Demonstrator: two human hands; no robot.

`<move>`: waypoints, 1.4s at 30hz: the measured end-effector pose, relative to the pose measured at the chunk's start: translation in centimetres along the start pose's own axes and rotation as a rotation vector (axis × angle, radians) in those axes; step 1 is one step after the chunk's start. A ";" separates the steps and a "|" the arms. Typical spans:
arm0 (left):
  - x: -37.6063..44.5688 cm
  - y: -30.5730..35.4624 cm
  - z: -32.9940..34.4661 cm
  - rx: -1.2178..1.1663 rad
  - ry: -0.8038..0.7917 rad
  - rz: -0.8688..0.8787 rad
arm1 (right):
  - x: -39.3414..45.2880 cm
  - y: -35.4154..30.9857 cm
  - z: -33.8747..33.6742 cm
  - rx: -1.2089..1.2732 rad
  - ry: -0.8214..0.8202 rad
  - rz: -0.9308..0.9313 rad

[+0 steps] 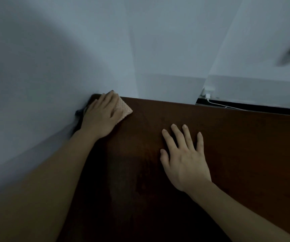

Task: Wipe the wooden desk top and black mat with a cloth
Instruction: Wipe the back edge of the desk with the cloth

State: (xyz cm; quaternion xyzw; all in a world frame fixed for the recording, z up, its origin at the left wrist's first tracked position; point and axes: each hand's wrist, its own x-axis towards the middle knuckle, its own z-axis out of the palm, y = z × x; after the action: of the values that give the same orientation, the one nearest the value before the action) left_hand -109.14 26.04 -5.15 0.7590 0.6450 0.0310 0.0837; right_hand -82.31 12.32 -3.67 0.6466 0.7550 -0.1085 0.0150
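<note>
L hand [101, 117] lay flat on the cloth [123, 110], fingers straight, pressing it into the far-left corner of the desk [228, 145] where the top met the wall [53, 58]. No pinch or curl visible, just palm-down pressure. A pink corner of the cloth stuck out to the right of the fingers; the rest was under the hand. R hand [184, 158] was spread flat on the bare wood near the middle, fingers apart, holding nothing, prob. bracing the lean.

Black mat wasn't in view, so that half of the job looked not yet started, as far as could be judged. Something dark sat btw the wrist and wall, too blurred to name. A white charger [208, 91] w/ cable sat beyond the back edge at the right.

To do this step well, IMO: keep fingers flat and push the cloth edge tight along the wall seam, since dust collects in corners. Then pull in overlapping strokes toward the near edge, not random circles. Shift the R hand off wood before wiping under it. Stay clear of the cable at the back right. Light was dim, so streaks would be hard to judge.
</note>
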 end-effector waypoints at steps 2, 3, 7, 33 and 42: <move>-2.6 0.2 0.1 -0.016 0.004 -0.013 | -0.2 0.0 -0.1 0.001 0.001 0.008; -4.2 0.3 0.1 -0.031 -0.001 -0.005 | -0.2 0.0 -0.2 -0.001 -0.007 0.011; -11.9 0.9 0.0 -0.011 -0.052 0.122 | -0.1 -0.1 -0.1 -0.016 -0.027 0.016; -23.0 5.6 0.9 0.040 -0.072 0.184 | -0.2 0.0 -0.1 0.017 0.014 0.008; -17.1 6.0 0.8 -0.014 -0.063 0.084 | -0.9 0.5 0.3 -0.113 0.116 -0.066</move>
State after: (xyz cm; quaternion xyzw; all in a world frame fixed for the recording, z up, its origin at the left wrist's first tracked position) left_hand -105.99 8.23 -3.90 0.7855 0.6092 0.0152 0.1076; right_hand -81.72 11.49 -3.86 0.6246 0.7804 -0.0286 0.0039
